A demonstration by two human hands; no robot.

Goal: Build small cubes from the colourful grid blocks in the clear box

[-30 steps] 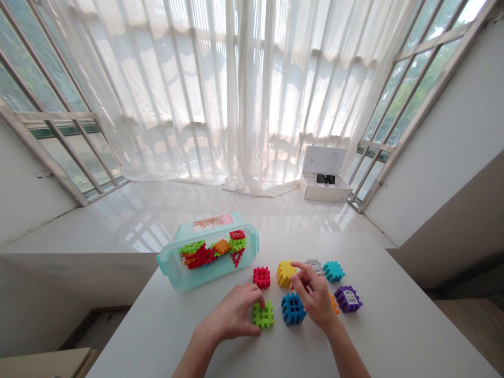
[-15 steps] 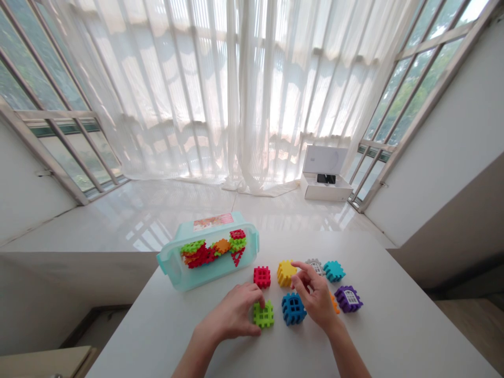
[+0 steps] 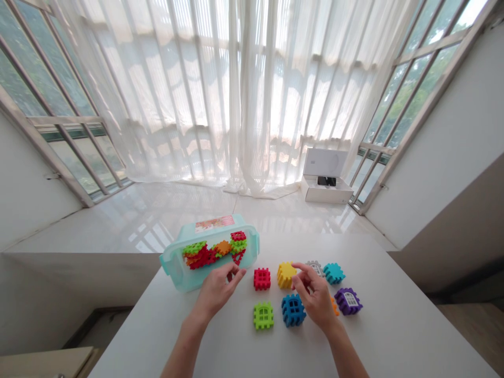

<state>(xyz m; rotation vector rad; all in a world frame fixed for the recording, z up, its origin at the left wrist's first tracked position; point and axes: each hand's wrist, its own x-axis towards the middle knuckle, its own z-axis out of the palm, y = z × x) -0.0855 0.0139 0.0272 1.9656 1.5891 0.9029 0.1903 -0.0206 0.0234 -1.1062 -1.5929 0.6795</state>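
Note:
My left hand (image 3: 219,290) is open just in front of the teal plastic bin (image 3: 173,274), thumb and index finger apart and holding nothing. Red, green and orange interlocking blocks (image 3: 200,257) lie inside that bin. To the hand's right are a green window block (image 3: 263,316) and a red window block (image 3: 262,279). My right hand (image 3: 317,298) hovers over the others, its thumb and forefinger apart beside the yellow block (image 3: 286,275). Below its fingertips stands a blue block stack (image 3: 292,311). An orange block (image 3: 334,306) is mostly hidden behind this hand.
Further right on the white table (image 3: 378,341) are a grey block (image 3: 316,268), a turquoise block (image 3: 334,273) and a purple block (image 3: 349,301) with a white window. An opened white box (image 3: 326,195) holding a dark phone-like object stands on the sill by the curtain (image 3: 197,105).
My left hand has let go of the green window block and moved up and left to the bin. My right hand has stayed almost in place.

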